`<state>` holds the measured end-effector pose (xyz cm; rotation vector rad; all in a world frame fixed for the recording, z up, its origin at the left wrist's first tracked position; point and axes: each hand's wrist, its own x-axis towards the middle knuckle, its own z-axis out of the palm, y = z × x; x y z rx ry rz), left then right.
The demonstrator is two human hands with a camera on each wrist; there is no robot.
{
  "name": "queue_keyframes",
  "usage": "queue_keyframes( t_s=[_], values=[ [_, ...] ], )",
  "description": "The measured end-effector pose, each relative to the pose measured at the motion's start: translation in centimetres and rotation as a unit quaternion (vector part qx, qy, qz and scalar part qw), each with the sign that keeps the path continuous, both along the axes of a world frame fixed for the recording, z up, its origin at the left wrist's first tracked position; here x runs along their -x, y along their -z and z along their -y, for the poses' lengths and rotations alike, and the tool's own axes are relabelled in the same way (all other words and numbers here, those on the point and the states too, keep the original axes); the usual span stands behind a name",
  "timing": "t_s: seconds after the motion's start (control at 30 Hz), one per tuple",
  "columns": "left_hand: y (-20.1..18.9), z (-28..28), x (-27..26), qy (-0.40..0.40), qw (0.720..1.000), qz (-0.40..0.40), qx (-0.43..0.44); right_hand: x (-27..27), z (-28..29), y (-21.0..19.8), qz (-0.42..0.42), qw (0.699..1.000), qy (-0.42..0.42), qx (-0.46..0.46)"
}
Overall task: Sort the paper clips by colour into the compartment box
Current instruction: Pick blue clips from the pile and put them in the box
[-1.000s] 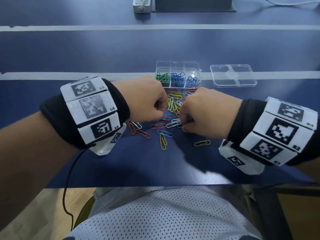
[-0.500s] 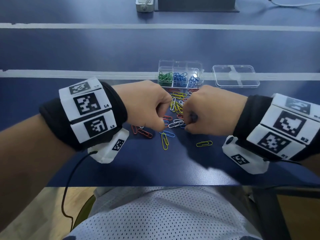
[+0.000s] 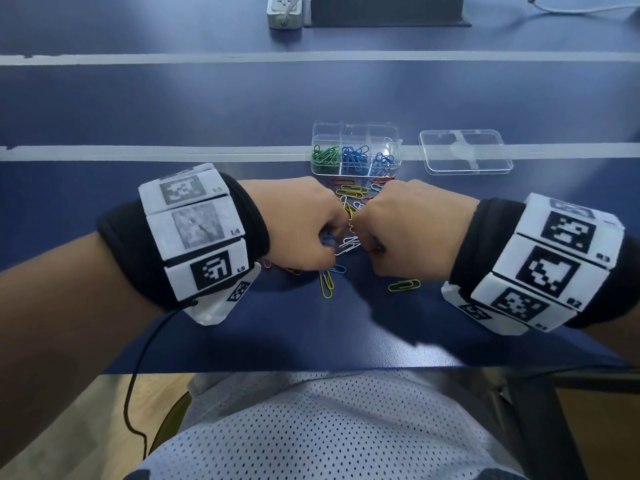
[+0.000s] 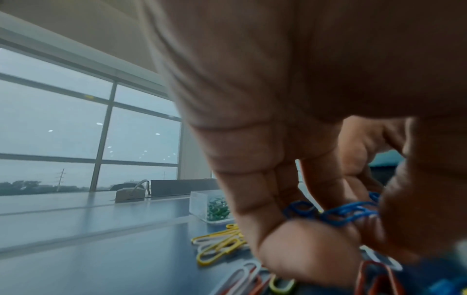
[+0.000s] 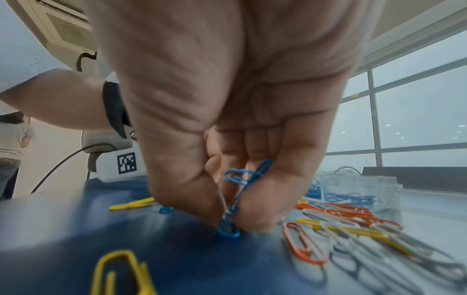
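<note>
Loose paper clips [image 3: 349, 199] in yellow, white, red and blue lie on the blue table in front of a clear compartment box [image 3: 356, 128]. The box holds green clips [image 3: 325, 157] at the left and blue clips [image 3: 355, 157] in the middle and right cells. My left hand [image 3: 332, 233] has its fingers curled round several blue clips [image 4: 348, 213]. My right hand [image 3: 370, 244] pinches blue clips [image 5: 242, 183] between thumb and fingers, low over the table. Both fists nearly touch above the pile.
The box's clear lid [image 3: 465, 152] lies to its right. A power strip [image 3: 284, 10] and a dark block [image 3: 386, 10] stand at the far edge. Single yellow clips [image 3: 404, 285] lie nearer me. The table's front edge [image 3: 311, 370] is close to my body.
Both hands have drawn closer together over the pile and shifted slightly toward the box. The clips on the table look unmoved.
</note>
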<state>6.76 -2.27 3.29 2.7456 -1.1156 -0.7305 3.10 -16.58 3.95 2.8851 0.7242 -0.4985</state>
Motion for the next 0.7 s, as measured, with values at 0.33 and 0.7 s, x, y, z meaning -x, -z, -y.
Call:
queue_keyframes(
  t_s=[0.33, 0.7],
  values=[
    [0.2, 1.1, 0.3, 0.036, 0.998, 0.037, -0.027, -0.1, 0.7, -0.3, -0.027, 0.999, 0.029, -0.036],
    [0.0, 1.6, 0.6, 0.059, 0.996, 0.058, -0.038, -3.3, 2.4, -2.0, 0.037, 0.974, 0.148, -0.168]
  ],
)
